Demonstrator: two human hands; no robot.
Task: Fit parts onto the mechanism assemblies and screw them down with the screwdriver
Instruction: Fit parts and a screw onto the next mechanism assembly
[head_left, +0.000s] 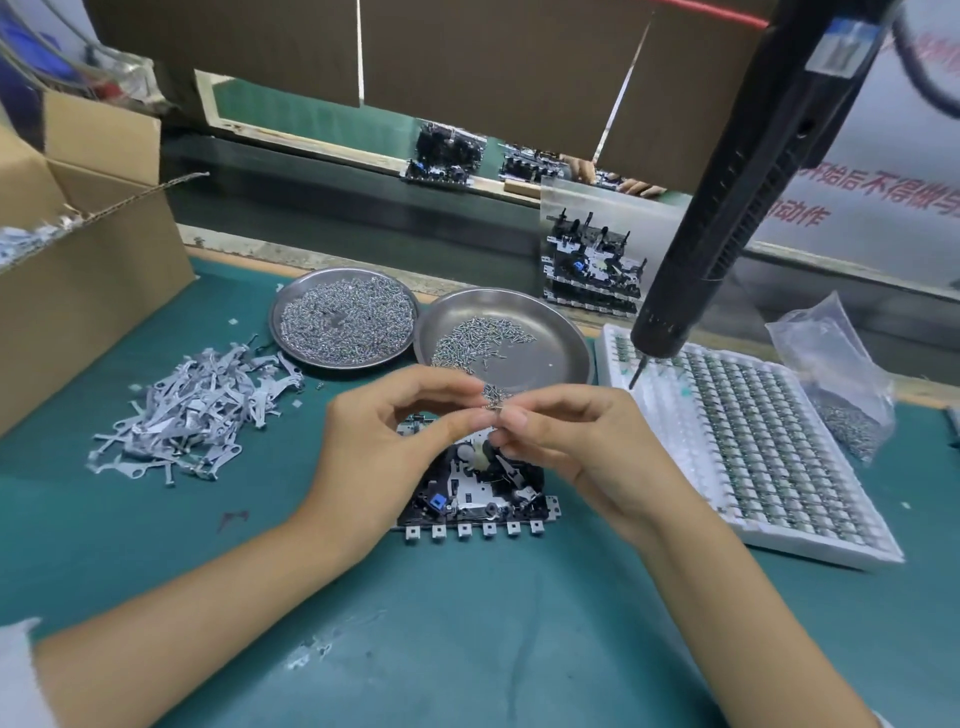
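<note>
A black mechanism assembly with a blue part and a row of metal tabs lies on the green mat in front of me. Just above it my left hand and my right hand meet fingertip to fingertip, pinching small screws between them. The black electric screwdriver hangs free at the upper right, its bit pointing down over the white tray; neither hand touches it. A heap of grey metal levers lies to the left.
Two steel dishes hold screws: a full one and a sparser one. A white tray of small parts sits right, with a plastic bag beyond. A cardboard box stands left. Stacked assemblies stand behind.
</note>
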